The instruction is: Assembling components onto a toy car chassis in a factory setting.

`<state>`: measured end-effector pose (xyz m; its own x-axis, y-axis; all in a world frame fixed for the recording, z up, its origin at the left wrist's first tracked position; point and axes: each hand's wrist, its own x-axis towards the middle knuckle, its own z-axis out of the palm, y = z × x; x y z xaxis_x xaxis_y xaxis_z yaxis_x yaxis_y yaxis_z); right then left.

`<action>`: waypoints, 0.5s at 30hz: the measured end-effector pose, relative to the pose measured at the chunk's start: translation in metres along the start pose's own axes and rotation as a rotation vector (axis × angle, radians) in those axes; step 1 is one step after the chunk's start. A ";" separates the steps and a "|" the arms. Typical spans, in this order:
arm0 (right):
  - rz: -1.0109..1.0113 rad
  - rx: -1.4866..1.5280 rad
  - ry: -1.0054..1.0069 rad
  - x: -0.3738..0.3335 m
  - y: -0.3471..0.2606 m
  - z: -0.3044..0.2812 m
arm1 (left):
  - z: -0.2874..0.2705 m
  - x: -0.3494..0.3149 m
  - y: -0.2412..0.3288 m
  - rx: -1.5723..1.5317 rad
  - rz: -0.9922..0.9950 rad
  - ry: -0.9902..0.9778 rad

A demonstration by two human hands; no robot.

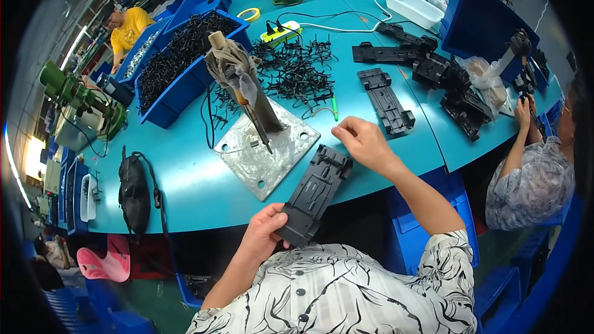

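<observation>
My left hand (263, 230) grips the near end of a black plastic toy car chassis (314, 190), tilted at the table's front edge with its moulded side up. Just beyond its far end is my right hand (366, 143), thumb and fingers pinched together. Whatever they hold, if anything, is too small to make out. A metal post wrapped in cloth (230, 62) rises from a square steel plate (272, 164) left of the chassis. On the post hangs a soldering-iron-like tool (255, 125), its tip pointing down. Beyond my right hand lies a thin green stick-like tool (335, 109).
Black branching plastic parts (297, 74) are heaped behind the post, with more in a blue bin (179, 62). Several chassis, including one lying apart (387, 102), rest at the right. A black pouch (133, 195) lies at left. A co-worker (532, 167) sits at right.
</observation>
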<state>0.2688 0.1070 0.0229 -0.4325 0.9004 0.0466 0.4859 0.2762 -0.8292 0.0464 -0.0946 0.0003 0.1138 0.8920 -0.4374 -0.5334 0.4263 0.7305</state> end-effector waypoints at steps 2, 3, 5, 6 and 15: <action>-0.200 -0.063 0.209 0.025 0.004 0.008 | -0.003 -0.004 0.001 -0.005 0.010 0.020; -0.266 -0.119 0.248 0.037 0.009 0.009 | -0.004 -0.004 -0.001 -0.010 0.009 0.032; -0.371 -0.213 0.303 0.062 0.017 0.019 | -0.004 -0.007 0.001 -0.018 0.025 0.032; -0.470 -0.298 0.361 0.075 0.011 0.024 | -0.006 -0.010 0.001 -0.023 0.035 0.036; -0.733 -0.520 0.253 0.086 0.015 0.054 | -0.022 -0.013 -0.019 -0.060 -0.025 -0.036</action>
<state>0.1977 0.1704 -0.0159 -0.6170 0.4710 0.6305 0.4626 0.8652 -0.1936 0.0363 -0.1171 -0.0194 0.1575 0.8865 -0.4351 -0.5795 0.4398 0.6861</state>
